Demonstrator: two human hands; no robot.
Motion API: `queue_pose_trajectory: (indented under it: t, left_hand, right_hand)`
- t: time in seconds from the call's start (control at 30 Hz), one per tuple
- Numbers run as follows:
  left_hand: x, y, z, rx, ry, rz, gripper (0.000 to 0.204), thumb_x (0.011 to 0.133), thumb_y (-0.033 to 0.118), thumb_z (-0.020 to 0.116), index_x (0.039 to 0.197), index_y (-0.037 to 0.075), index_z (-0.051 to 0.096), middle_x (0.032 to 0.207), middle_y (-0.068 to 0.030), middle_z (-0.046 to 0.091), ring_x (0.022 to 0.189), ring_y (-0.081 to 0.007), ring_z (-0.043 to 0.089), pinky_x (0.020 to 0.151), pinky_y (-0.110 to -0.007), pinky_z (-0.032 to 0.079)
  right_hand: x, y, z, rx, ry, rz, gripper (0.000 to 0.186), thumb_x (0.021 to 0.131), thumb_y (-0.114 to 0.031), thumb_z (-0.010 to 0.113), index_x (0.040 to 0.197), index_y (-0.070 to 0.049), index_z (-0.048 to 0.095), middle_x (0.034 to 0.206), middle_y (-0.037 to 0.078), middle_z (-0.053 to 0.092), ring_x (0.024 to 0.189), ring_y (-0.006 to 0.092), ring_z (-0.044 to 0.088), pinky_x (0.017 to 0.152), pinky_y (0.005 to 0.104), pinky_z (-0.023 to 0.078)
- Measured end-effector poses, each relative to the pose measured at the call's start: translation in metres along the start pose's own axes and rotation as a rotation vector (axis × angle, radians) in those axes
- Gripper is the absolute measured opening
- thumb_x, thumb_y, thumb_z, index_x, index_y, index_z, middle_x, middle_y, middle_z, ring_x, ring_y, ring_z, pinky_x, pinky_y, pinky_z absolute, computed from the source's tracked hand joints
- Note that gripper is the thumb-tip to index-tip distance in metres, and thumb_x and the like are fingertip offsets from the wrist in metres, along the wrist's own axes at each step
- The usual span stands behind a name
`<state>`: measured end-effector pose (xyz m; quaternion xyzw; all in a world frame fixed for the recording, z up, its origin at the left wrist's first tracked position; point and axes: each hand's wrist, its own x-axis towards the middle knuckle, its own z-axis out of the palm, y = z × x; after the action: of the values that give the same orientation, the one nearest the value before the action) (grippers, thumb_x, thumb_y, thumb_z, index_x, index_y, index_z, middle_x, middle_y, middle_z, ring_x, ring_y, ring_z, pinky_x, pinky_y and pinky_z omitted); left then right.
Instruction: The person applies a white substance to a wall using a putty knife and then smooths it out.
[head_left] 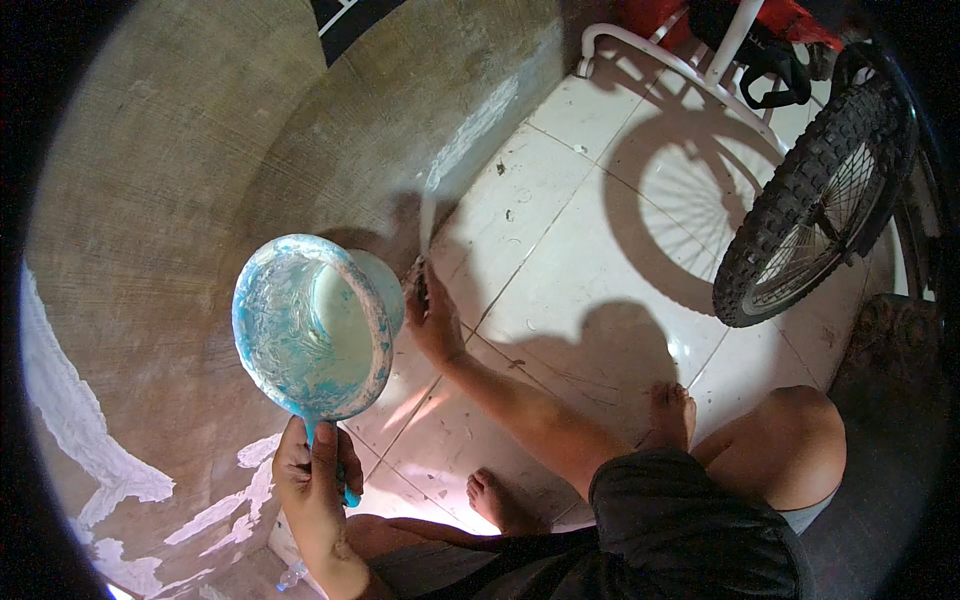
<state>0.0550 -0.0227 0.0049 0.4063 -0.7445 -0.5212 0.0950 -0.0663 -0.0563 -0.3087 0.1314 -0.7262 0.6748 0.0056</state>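
Note:
My left hand (318,475) is closed around the handle of a blue plastic dipper (362,388), holding it up with its mouth toward me. White smears coat its rim and inner wall, and a pale whitish layer covers part of the inside. Beyond the dipper, my right hand (432,320) is low beside the wall's foot, its fingers closed on a slim tool (427,228) with a pale tip. That tip is at the wall near the floor; shadow and fingers hide the tool's exact kind.
The rough brown-grey wall (190,130) bears white patches (110,455) at lower left and a white streak (475,130) near its foot. Pale floor tiles (560,230) carry bits of debris. A bicycle wheel (800,220) and a white metal frame (660,55) stand at upper right.

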Motion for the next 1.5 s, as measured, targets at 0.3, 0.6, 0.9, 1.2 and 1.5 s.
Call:
queue_pose_trajectory:
  t: [0.3,0.6,0.9,1.2,1.5]
  left_hand:
    - [-0.005,0.006,0.004,-0.029,-0.019,-0.012,0.026,0.103,0.029,0.054,0.102,0.003,0.059,0.058,0.0005,0.048,0.043,-0.006,0.044,0.038,-0.021,0.03]
    - [-0.006,0.004,-0.003,-0.103,-0.017,-0.1,0.025,0.103,0.029,0.054,0.097,0.005,0.056,0.063,-0.0007,0.052,0.045,-0.0071,0.045,0.039,-0.022,0.033]
    - [-0.001,0.001,-0.01,-0.127,-0.093,-0.147,0.019,0.101,0.022,0.057,0.098,0.003,0.053,0.073,-0.0048,0.06,0.056,-0.0108,0.056,0.046,-0.024,0.042]
    - [-0.001,0.007,-0.009,-0.162,-0.095,-0.136,0.027,0.1,0.023,0.058,0.109,-0.002,0.053,0.081,-0.0111,0.065,0.065,-0.0182,0.065,0.051,-0.026,0.047]
    - [0.007,0.003,-0.016,-0.036,-0.141,-0.142,0.028,0.1,0.029,0.06,0.099,0.002,0.052,0.074,-0.0066,0.062,0.055,-0.0105,0.055,0.048,-0.025,0.045]
  right_hand:
    - [0.071,0.005,-0.002,0.0,0.061,0.063,0.062,0.098,-0.013,0.058,0.15,0.003,0.028,0.119,0.023,0.059,0.092,0.0257,0.064,0.074,0.0341,0.055]
    - [0.003,-0.006,-0.005,0.203,-0.01,0.179,0.057,0.098,-0.018,0.055,0.144,0.007,0.034,0.127,0.03,0.055,0.112,0.042,0.058,0.092,0.0422,0.051]
    - [0.022,-0.034,-0.022,-0.125,0.227,-0.114,0.05,0.103,-0.023,0.047,0.145,0.001,0.038,0.105,0.014,0.061,0.086,0.0224,0.064,0.07,0.0329,0.056]
    - [0.138,-0.095,-0.129,0.496,0.469,-0.023,0.032,0.102,-0.015,0.053,0.132,-0.007,0.048,0.092,0.003,0.059,0.066,0.0059,0.049,0.056,0.0218,0.042]
    - [0.134,-0.294,-0.257,0.143,0.179,-0.268,0.02,0.093,-0.01,0.067,0.112,-0.002,0.067,0.086,0.004,0.066,0.054,0.0011,0.042,0.046,0.0158,0.029]
